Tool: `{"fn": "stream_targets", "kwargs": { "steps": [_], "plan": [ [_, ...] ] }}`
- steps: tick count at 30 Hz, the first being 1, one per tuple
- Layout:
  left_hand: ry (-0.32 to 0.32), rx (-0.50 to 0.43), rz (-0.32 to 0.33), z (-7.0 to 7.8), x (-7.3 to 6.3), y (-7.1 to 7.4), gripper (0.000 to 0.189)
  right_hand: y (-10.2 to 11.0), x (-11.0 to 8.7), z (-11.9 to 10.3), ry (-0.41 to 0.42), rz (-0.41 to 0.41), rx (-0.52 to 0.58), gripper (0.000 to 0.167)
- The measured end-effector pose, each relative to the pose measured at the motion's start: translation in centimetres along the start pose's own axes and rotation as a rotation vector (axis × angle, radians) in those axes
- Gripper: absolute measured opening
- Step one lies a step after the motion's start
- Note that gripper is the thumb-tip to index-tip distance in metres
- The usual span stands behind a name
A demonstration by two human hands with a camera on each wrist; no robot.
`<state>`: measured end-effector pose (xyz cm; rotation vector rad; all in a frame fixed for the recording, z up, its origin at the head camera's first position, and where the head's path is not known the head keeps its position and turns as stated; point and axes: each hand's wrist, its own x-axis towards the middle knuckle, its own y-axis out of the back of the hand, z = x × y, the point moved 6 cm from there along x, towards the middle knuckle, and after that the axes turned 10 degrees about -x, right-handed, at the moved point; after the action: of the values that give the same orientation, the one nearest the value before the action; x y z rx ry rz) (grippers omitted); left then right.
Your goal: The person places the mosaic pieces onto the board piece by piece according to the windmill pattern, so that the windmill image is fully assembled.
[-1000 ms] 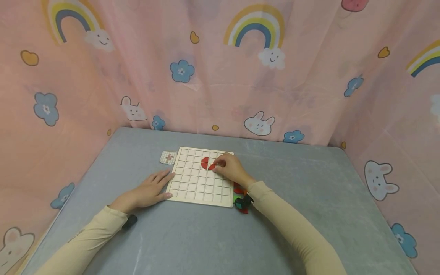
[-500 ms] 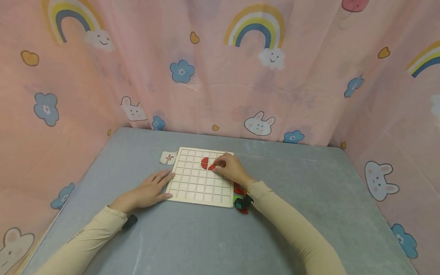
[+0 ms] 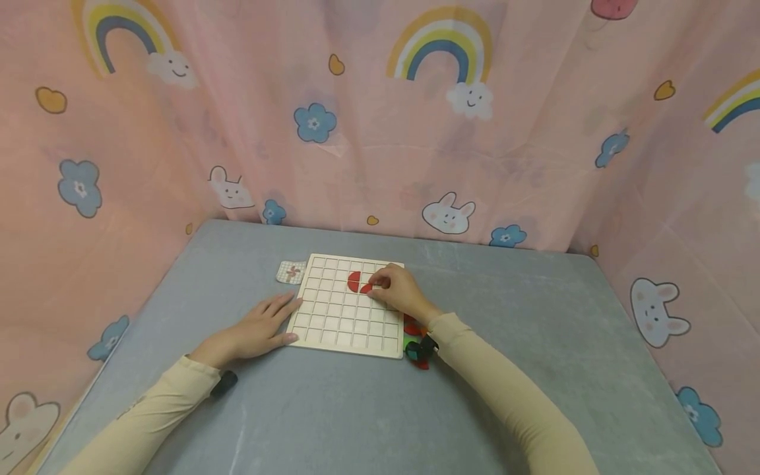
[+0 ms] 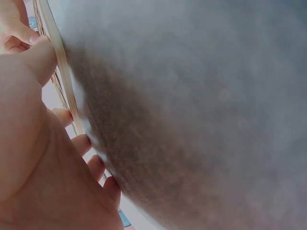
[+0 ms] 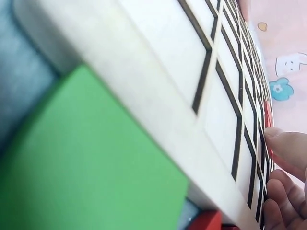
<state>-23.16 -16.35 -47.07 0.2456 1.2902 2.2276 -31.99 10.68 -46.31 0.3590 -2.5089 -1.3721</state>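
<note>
A pale wooden grid board (image 3: pixel 344 323) lies on the grey table in the head view. My left hand (image 3: pixel 258 330) rests at its left edge with fingers spread, the thumb and fingertips against the rim. Over the upper right part of the board, my right hand (image 3: pixel 400 290) pinches a small red quarter-round piece (image 3: pixel 365 288) between thumb and forefinger. Two more red quarter-round pieces (image 3: pixel 353 277) sit in squares just left of it, forming a half circle. The right wrist view shows the thumb right at the red; the other fingers curl close to the board.
A small card (image 3: pixel 291 272) with a red pinwheel pattern on a grid lies by the board's upper left edge. Along its right edge lie loose pieces, partly hidden under the right wrist: a green block (image 5: pixel 91 158) and red pieces (image 5: pixel 206 221). A patterned pink curtain (image 3: pixel 368 165) surrounds the table.
</note>
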Motion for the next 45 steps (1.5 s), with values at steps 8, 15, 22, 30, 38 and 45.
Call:
{"fn": "stream_targets", "kwargs": {
  "steps": [8,15,22,30,38,45],
  "plan": [
    [-0.009,-0.007,0.001,0.1,0.1,0.0,0.073,0.1,0.0,0.1,0.011,-0.013,0.016,0.021],
    [-0.002,0.0,0.0,-0.2,0.1,-0.1,0.073,0.5,-0.2,0.1,0.022,-0.008,0.107,0.022],
    [0.002,-0.005,-0.001,-0.1,0.0,0.0,0.073,2.0,-1.0,0.9,0.008,0.0,0.159,0.023],
    [0.0,-0.003,-0.006,0.2,0.1,0.1,0.073,4.2,-2.1,2.6,0.014,0.033,0.144,0.025],
    [0.009,-0.002,-0.012,0.1,0.1,0.1,0.072,5.7,-4.0,4.3,0.001,0.064,0.082,0.027],
    [0.015,-0.007,-0.016,0.0,0.0,0.1,0.073,5.3,-5.9,5.3,0.007,-0.009,0.059,0.027]
  ]
}}
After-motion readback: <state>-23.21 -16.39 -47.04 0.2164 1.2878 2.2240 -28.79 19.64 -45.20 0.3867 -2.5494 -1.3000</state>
